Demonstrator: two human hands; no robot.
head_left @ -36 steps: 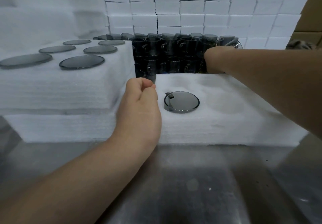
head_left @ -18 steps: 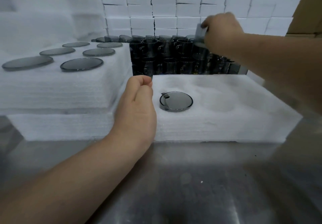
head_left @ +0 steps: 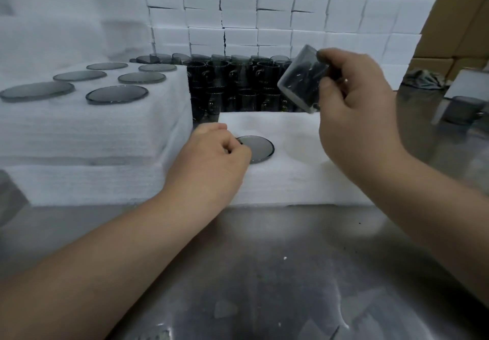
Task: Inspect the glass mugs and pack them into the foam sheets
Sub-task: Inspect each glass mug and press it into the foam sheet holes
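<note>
Left: tall foam stack (head_left: pixel 92 133) bearing six packed mugs (head_left: pixel 116 94), only their round ends showing. Centre left: left hand (head_left: pixel 211 160) resting at the edge of the low foam sheet (head_left: pixel 291 181), grip narrow, fingers curled, nothing seen held. Just beside it: seated mug (head_left: pixel 258 148) sunk into the sheet. Behind: rows of dark loose mugs (head_left: pixel 238 83). Right: right hand (head_left: pixel 354 107) raised above the sheet, grip holding a tilted glass mug (head_left: pixel 301 80), well clear of the steel surface (head_left: pixel 264 273).
</note>
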